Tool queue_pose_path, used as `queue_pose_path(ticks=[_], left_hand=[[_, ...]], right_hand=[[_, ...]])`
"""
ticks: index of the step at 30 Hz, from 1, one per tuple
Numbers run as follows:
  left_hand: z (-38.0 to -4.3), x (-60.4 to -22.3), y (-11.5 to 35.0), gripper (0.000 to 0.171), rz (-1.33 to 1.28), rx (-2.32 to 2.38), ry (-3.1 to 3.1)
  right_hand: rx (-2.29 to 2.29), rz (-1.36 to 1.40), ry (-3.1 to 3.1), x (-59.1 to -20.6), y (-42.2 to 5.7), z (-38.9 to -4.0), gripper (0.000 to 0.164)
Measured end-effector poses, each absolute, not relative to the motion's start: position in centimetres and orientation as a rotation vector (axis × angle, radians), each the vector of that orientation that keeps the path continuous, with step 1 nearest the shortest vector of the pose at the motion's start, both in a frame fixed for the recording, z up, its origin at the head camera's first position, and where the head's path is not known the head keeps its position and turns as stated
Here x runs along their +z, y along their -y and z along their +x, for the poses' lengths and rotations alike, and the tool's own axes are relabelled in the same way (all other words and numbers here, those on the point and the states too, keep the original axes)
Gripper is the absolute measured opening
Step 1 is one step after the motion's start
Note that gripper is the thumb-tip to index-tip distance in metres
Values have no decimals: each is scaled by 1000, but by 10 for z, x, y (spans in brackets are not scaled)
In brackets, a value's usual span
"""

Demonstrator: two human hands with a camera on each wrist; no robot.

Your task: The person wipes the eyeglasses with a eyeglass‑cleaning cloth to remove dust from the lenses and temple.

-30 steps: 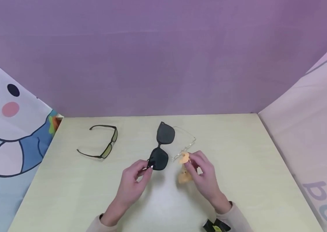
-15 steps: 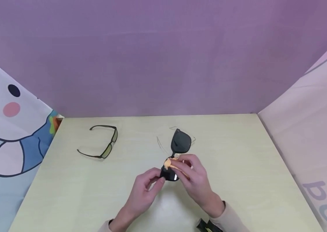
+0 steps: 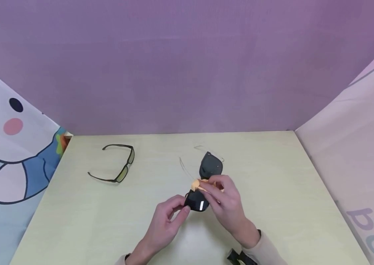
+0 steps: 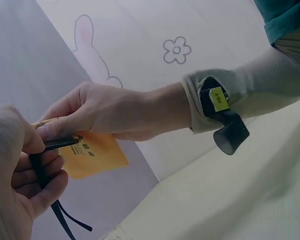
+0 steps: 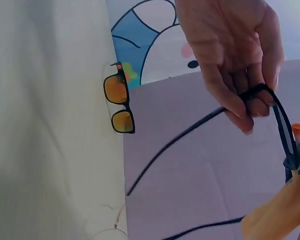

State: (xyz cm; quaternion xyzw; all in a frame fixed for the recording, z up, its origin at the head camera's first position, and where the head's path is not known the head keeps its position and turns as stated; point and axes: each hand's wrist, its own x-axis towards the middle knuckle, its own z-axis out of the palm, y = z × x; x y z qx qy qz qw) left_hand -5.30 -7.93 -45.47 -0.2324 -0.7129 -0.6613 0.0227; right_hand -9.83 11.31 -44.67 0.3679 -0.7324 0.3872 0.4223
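Observation:
Black sunglasses (image 3: 196, 201) are held above the table, their dark lenses facing up in the head view. My left hand (image 3: 166, 222) pinches one outer corner of the frame between thumb and fingers. Both black temples stretch away from the lenses in the right wrist view. My right hand (image 3: 230, 206) grips an orange cloth (image 4: 97, 155) with dark print and presses it at the nearer lens, close to the bridge. Part of that lens and the bridge are hidden behind the cloth and fingers.
Black-framed glasses with yellowish lenses (image 3: 122, 173) lie unfolded on the table at left. Thin wire-framed glasses (image 3: 182, 164) lie behind the sunglasses, partly covered by them. A purple wall (image 3: 187, 73) rises at the table's far edge, with printed panels on both sides.
My left hand has carried the sunglasses to the right and nearer. My right hand has brought the orange cloth, earlier apart from them, onto the nearer lens.

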Motion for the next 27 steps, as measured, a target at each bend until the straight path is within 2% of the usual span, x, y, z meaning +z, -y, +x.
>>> queue_pose_path(ticks=[7, 18, 27], left_hand=[[-54, -456, 81, 20, -675, -2026, 2227], [-56, -458, 81, 14, -662, -2065, 2252], [-59, -458, 81, 16, -603, -2029, 2281]], right_hand=[[830, 1084, 1812, -451, -106, -86, 25], [1075, 968, 1875, -453, -117, -102, 24], [938, 1057, 1862, -460, -111, -93, 23]])
